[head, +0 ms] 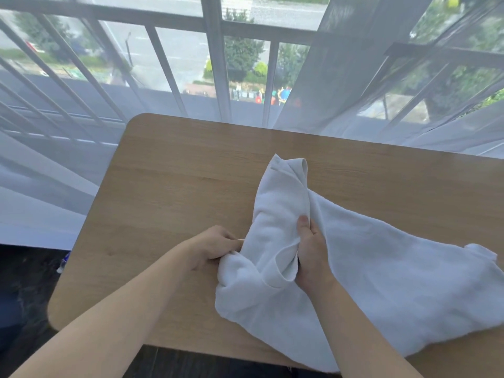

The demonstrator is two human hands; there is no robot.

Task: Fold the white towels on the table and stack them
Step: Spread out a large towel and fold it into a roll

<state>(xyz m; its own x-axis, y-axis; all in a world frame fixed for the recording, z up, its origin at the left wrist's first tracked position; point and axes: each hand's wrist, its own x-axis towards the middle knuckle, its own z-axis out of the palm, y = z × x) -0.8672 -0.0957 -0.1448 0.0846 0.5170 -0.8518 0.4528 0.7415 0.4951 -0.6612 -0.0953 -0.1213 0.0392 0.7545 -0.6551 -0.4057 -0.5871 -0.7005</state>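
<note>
Both hands grasp the white towel (275, 214): the left hand (215, 248) pinches its bunched near end, and the right hand (311, 249) curls around a twisted fold in the middle. The towel lies crumpled on the right half of the counter (169, 186). To fold it well, the person should probably first find two corners and spread it flat. The counter is light wood, beside a railed window (212, 50) with a thin curtain (354, 77).

Sheer curtain (354, 77) and railed window (215, 50) beyond the wooden table (177, 173).
</note>
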